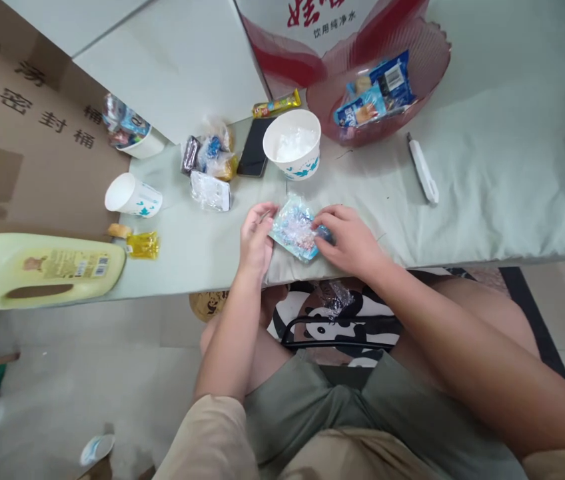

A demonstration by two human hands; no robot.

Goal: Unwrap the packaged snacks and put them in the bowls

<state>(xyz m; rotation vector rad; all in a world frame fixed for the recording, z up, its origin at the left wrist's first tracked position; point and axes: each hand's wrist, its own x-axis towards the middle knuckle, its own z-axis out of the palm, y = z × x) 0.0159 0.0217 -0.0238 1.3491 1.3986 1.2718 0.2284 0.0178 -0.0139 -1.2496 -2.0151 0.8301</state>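
A pale blue, shiny plastic packet [293, 229] lies near the front edge of the cloth-covered table. My left hand [256, 239] pinches its left edge between thumb and fingers. At the packet's right side, my right hand [346, 239] has its fingers curled around a small dark blue wrapped piece [324, 234], partly hidden beneath them. Whether that piece is joined to the packet I cannot tell. Just beyond the packet stands a white paper cup [292, 150] with whitish, clear contents. Behind the cup lies a dark phone-like slab [254, 148].
Wrapped snacks [212, 157] lie left of the slab. A pink bowl [432, 67] holds blue packets. A white utility knife [423, 170] lies to the right. At left are a tipped paper cup [135, 195], a yellow wrapper [143, 245] and a large pale-yellow bottle [87, 267].
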